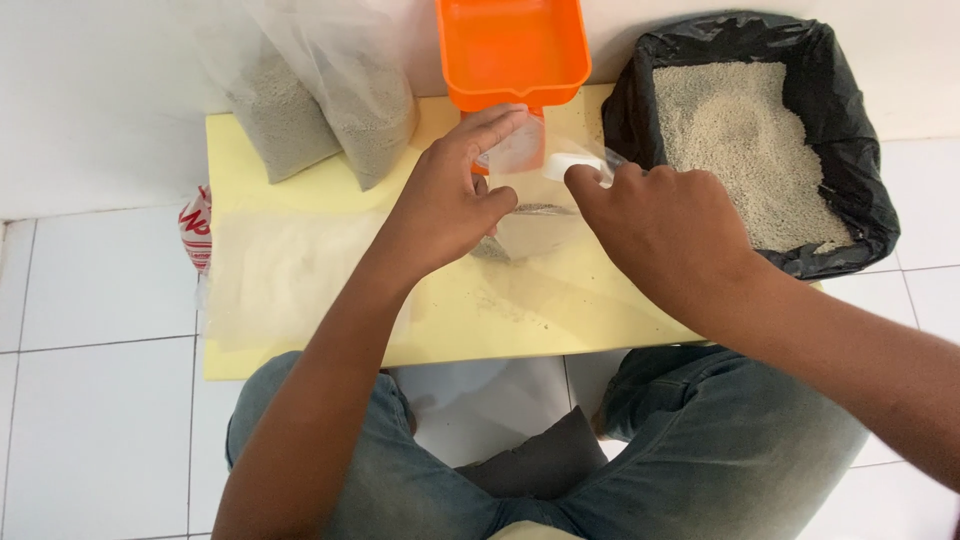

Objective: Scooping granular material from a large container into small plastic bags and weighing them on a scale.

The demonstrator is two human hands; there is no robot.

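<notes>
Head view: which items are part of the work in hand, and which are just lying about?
In use:
- left hand and right hand, both gripping the small clear bag
- orange scoop just behind it
- black-lined bin of pale granules

Lying about:
- two filled clear bags
- stack of flat empty bags
- red-and-white packet at the yellow board's edge
</notes>
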